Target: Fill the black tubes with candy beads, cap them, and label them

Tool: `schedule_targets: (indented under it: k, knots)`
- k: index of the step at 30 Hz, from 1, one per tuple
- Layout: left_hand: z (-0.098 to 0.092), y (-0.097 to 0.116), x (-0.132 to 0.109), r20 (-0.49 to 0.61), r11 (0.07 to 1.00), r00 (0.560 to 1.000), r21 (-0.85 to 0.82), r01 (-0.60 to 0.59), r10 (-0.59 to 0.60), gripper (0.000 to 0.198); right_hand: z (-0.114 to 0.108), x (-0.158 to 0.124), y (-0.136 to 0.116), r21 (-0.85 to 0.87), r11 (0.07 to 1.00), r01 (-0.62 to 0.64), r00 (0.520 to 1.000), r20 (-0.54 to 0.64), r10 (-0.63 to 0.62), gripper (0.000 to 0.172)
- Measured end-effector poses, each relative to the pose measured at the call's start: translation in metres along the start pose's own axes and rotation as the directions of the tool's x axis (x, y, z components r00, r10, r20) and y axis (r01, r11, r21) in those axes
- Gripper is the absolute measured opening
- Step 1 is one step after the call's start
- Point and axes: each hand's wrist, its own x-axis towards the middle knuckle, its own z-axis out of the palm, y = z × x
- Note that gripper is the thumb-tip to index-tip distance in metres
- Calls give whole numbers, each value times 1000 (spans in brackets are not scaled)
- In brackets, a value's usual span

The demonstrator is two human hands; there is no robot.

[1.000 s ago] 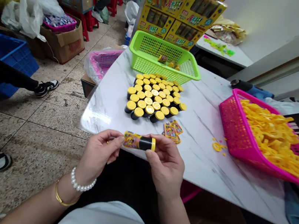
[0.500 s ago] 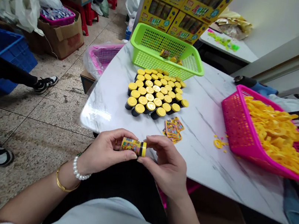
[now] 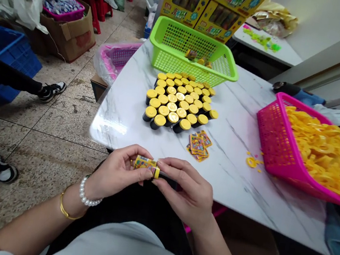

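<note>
I hold a small black tube [image 3: 148, 166] with yellow caps and a colourful label sideways at the table's near edge. My left hand [image 3: 116, 173] pinches its labelled left end. My right hand [image 3: 188, 190] closes over its right end, hiding most of the black body. Just beyond my hands lies a small stack of colourful stickers [image 3: 198, 144]. Farther back several black tubes with yellow caps [image 3: 176, 103] stand upright in a tight cluster on the white marble table [image 3: 240, 129].
A green basket [image 3: 193, 54] with a few pieces stands behind the cluster. A pink basket [image 3: 281, 152] full of yellow rings sits at the right, with loose yellow bits [image 3: 252, 161] beside it. Other people's legs and shoes [image 3: 50, 90] are on the floor at left, near boxes and a blue crate [image 3: 8, 56].
The tube has turned in my fingers and dropped slightly toward me. My right hand now covers more of its black body. The label wraps further round.
</note>
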Motion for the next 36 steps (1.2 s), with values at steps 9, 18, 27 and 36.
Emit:
schedule_targets:
  k: [9,18,27,36]
  knots:
    - [2,2,8,46,954,980,225,-198,192,30,9,-6,7,110,969,-220,969,-87,229,36]
    - [2,0,9,22,991,998,124,-59,56,29,16,-12,11,119,979,-163,968,-173,182,34]
    - [1,-3,10,8,971,995,219,-97,97,34,14,-5,9,439,693,-572,809,163,565,21]
    - [3,-7,16,30,986,999,163,-44,40,38,29,-14,16,328,841,-430,882,-45,468,19]
